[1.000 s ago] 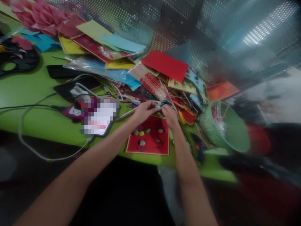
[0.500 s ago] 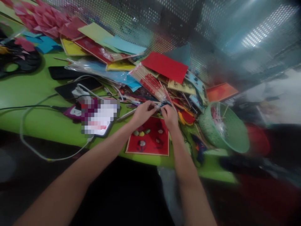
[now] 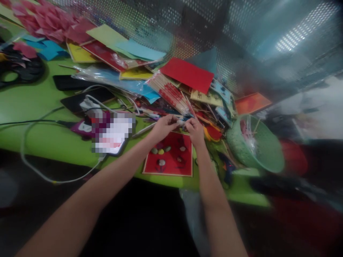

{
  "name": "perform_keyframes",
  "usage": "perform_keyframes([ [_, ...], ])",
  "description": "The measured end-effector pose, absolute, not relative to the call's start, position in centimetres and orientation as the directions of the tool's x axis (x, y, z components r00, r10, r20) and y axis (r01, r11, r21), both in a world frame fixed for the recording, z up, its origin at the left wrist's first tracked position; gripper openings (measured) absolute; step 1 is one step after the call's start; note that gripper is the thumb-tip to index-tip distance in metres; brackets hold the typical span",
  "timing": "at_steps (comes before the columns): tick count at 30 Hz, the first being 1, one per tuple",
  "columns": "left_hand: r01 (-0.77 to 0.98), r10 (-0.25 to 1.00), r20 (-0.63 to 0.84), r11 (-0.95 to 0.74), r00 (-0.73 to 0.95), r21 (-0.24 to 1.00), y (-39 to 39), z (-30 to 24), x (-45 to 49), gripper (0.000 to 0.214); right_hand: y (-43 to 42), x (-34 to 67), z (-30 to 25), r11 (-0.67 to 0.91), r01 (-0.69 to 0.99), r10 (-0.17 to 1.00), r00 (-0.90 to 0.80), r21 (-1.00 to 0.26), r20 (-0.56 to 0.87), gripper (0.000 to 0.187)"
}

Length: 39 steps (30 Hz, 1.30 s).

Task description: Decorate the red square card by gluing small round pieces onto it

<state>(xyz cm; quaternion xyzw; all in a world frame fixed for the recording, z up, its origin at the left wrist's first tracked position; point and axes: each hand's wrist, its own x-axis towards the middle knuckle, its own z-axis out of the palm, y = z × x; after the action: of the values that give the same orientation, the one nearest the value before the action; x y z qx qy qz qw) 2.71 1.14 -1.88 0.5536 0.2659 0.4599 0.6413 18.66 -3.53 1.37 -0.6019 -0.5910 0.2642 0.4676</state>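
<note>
My left hand (image 3: 162,127) and my right hand (image 3: 194,130) meet fingertip to fingertip above a red card (image 3: 171,159) with small coloured pebbles stuck on it. Both hands are pinched closed round a small pale object (image 3: 181,122) that is too small to name. Just beyond my fingers lies a bundle of thin sticks (image 3: 171,93) in clear wrap, on a heap of coloured cards. The red card lies at the near edge of the green table (image 3: 34,101).
A green mesh bowl (image 3: 255,146) tilts at the right of the red card. Coloured paper sheets (image 3: 187,74), black phones (image 3: 85,98), white cables (image 3: 32,167) and a blurred-out device (image 3: 112,134) cover the table's left and back. A perforated metal wall (image 3: 166,21) stands behind.
My hands have stayed in the same spot, with only slight finger movement round the small object. The view has shifted a little.
</note>
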Motion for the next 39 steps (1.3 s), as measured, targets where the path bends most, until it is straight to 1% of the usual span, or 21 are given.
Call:
perform_keyframes([
  [3,-0.354,0.879,0.128,0.049,0.459,0.934,1.0,-1.5,2.6,0.030,-3.2,18.8,1.0,0.111,0.315,0.970,0.172,-0.943,0.172,0.017],
  [6,-0.384,0.881,0.101,0.096,0.462,0.918,0.8,-1.1,2.5,0.032,-3.0,18.8,0.7,0.102,0.243,0.973,0.180,-0.965,0.148,0.018],
  [8,-0.399,0.881,0.091,0.116,0.465,0.910,0.7,-0.9,2.4,0.033,-3.1,18.8,0.7,0.100,0.226,0.972,0.187,-0.969,0.144,0.018],
  [13,-0.428,0.887,0.068,0.153,0.457,0.891,0.7,-0.6,2.2,0.035,-3.3,19.0,1.0,0.085,0.247,0.972,0.190,-0.965,0.135,0.021],
  [17,-0.440,0.894,0.047,0.173,0.445,0.881,0.8,-0.5,2.1,0.039,-3.6,19.5,1.7,0.084,0.227,0.971,0.202,-0.970,0.131,0.033],
  [20,-0.425,0.886,0.045,0.177,0.462,0.888,0.7,-0.5,2.1,0.037,-3.8,19.6,2.2,0.079,0.311,0.980,0.151,-0.947,0.132,0.035],
  [23,-0.402,0.869,0.071,0.153,0.490,0.903,0.6,-0.4,2.0,0.033,-4.0,19.3,2.5,0.097,0.450,0.993,0.011,-0.887,0.115,0.035],
  [26,-0.356,0.858,0.107,0.092,0.503,0.930,0.5,-0.4,2.0,0.029,-4.1,19.2,2.4,0.115,0.489,0.993,-0.076,-0.865,0.089,0.036],
  [31,-0.260,0.872,0.153,-0.030,0.466,0.965,0.9,-1.3,2.1,0.031,-4.1,19.0,2.1,0.143,0.542,0.989,-0.106,-0.828,0.101,0.032],
  [35,-0.251,0.869,0.148,-0.029,0.472,0.968,1.2,-1.5,2.0,0.031,-4.0,19.0,2.0,0.179,0.574,0.984,-0.102,-0.799,0.147,0.030],
  [39,-0.273,0.872,0.148,-0.017,0.467,0.962,1.0,-0.9,1.8,0.032,-3.8,18.9,1.8,0.181,0.584,0.983,-0.090,-0.791,0.158,0.032],
])
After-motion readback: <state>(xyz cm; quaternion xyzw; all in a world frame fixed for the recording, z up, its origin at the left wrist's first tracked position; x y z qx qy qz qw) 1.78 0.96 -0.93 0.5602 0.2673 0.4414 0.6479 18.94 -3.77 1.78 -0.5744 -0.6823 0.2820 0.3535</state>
